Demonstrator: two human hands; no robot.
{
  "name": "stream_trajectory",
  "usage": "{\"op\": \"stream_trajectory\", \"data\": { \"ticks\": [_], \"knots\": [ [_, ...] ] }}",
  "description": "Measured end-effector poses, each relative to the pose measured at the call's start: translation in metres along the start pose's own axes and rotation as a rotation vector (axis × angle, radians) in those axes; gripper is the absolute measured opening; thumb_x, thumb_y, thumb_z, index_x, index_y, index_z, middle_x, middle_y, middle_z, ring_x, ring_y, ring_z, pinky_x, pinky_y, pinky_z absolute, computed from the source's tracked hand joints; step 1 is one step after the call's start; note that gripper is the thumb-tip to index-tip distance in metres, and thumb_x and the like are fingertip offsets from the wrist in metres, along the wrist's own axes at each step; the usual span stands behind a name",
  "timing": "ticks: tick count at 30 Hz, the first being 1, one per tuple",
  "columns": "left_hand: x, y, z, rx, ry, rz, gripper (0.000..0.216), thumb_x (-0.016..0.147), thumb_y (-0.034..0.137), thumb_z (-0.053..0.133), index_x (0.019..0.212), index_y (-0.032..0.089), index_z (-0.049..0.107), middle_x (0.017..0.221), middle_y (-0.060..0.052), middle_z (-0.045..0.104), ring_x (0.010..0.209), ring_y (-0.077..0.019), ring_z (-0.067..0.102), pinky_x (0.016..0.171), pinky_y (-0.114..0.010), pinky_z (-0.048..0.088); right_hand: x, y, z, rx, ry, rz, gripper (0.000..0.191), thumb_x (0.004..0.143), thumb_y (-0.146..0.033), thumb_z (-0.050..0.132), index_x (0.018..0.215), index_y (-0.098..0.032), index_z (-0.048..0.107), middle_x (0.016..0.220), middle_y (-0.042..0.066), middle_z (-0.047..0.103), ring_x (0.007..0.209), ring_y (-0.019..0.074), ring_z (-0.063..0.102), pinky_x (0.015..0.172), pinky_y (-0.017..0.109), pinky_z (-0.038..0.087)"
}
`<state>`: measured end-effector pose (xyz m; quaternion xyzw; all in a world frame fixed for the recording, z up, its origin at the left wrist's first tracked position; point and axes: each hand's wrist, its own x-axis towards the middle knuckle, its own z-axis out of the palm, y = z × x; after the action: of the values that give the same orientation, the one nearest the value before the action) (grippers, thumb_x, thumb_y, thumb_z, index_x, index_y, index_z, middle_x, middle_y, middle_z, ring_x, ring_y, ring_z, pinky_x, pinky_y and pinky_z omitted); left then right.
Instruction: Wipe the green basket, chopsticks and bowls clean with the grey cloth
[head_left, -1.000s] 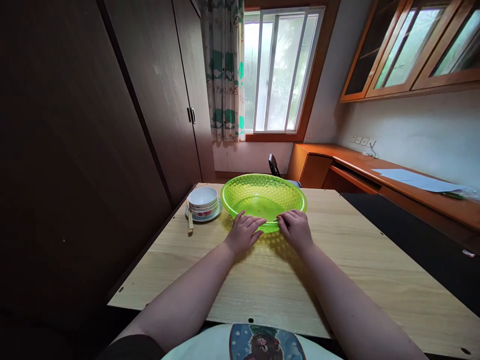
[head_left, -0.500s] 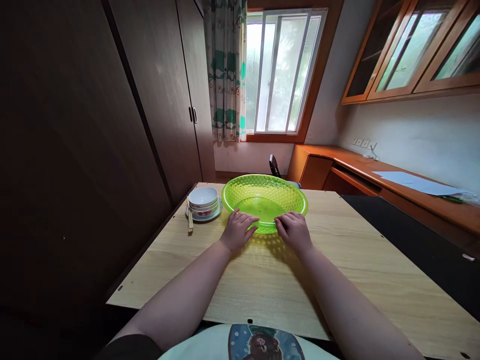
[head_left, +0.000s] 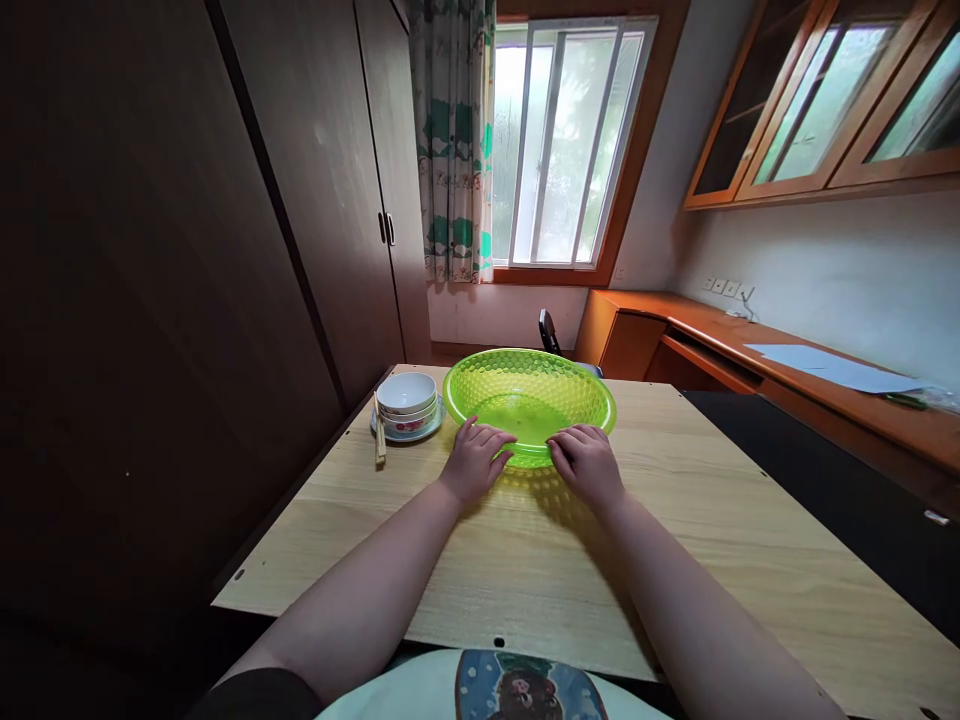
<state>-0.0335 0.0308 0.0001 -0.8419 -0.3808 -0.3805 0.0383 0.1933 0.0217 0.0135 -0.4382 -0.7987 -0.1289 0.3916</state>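
A translucent lime-green plastic basin with a dimpled wall stands at the far middle of the wooden table. Nothing shows inside it. On its near rim, left of centre, my left hand grips with fingers over the edge and the thumb on the outside. My right hand holds the same rim a little further right, fingers curled over it. Left of the basin is a stack of white bowls on a plate. A pair of light chopsticks leans on the plate's left edge.
The pale wooden table spreads out before me. A dark wardrobe rises along the left. Behind the table stands a chair. To the right runs an orange-brown desk with white papers; glass-fronted cabinets hang above it.
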Motion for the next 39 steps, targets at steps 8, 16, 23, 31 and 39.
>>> {"op": "stream_trajectory", "data": {
  "ticks": [8, 16, 23, 31, 39],
  "knots": [
    [0.0, -0.004, 0.001, -0.017, 0.001, 0.003, 0.02, 0.092, 0.028, 0.049, 0.106, 0.025, 0.064, 0.104, -0.002, 0.07, 0.102, -0.0181, 0.06, 0.113, -0.046, 0.028, -0.002, 0.022, 0.0, -0.001, 0.086, 0.153, 0.027, 0.091, -0.028, 0.046, 0.074, -0.021, 0.064, 0.076, 0.004, 0.069, 0.079, 0.02, 0.059, 0.078, 0.034, 0.037],
    [-0.003, -0.003, -0.004, -0.033, 0.07, -0.04, 0.022, 0.09, 0.029, 0.051, 0.107, 0.025, 0.064, 0.109, -0.002, 0.069, 0.107, -0.0188, 0.059, 0.115, -0.047, 0.025, -0.002, 0.014, -0.001, -0.035, 0.054, 0.077, 0.029, 0.094, -0.028, 0.043, 0.074, -0.021, 0.064, 0.075, 0.003, 0.069, 0.079, 0.0196, 0.056, 0.077, 0.034, 0.035],
    [-0.002, 0.008, -0.005, 0.009, 0.035, 0.005, 0.027, 0.09, 0.034, 0.053, 0.114, 0.026, 0.064, 0.109, -0.004, 0.069, 0.105, -0.0203, 0.059, 0.11, -0.045, 0.032, 0.0, -0.004, -0.002, -0.043, -0.011, -0.021, 0.024, 0.093, -0.028, 0.046, 0.08, -0.021, 0.065, 0.08, 0.003, 0.07, 0.08, 0.0181, 0.057, 0.077, 0.033, 0.035],
    [0.0, 0.006, -0.003, 0.01, 0.025, -0.003, 0.02, 0.091, 0.035, 0.055, 0.103, 0.026, 0.067, 0.099, -0.002, 0.071, 0.097, -0.0196, 0.061, 0.103, -0.044, 0.036, 0.001, 0.011, -0.003, -0.052, 0.023, 0.014, 0.023, 0.089, -0.024, 0.046, 0.076, -0.021, 0.065, 0.077, 0.003, 0.069, 0.078, 0.0184, 0.058, 0.078, 0.033, 0.036],
    [0.0, 0.003, -0.003, -0.005, 0.036, -0.021, 0.019, 0.09, 0.034, 0.055, 0.102, 0.025, 0.067, 0.099, -0.002, 0.071, 0.098, -0.019, 0.06, 0.106, -0.044, 0.034, -0.001, 0.015, -0.003, -0.043, 0.046, 0.054, 0.024, 0.09, -0.024, 0.045, 0.076, -0.021, 0.065, 0.076, 0.003, 0.069, 0.08, 0.0191, 0.057, 0.079, 0.034, 0.035]
  ]
}}
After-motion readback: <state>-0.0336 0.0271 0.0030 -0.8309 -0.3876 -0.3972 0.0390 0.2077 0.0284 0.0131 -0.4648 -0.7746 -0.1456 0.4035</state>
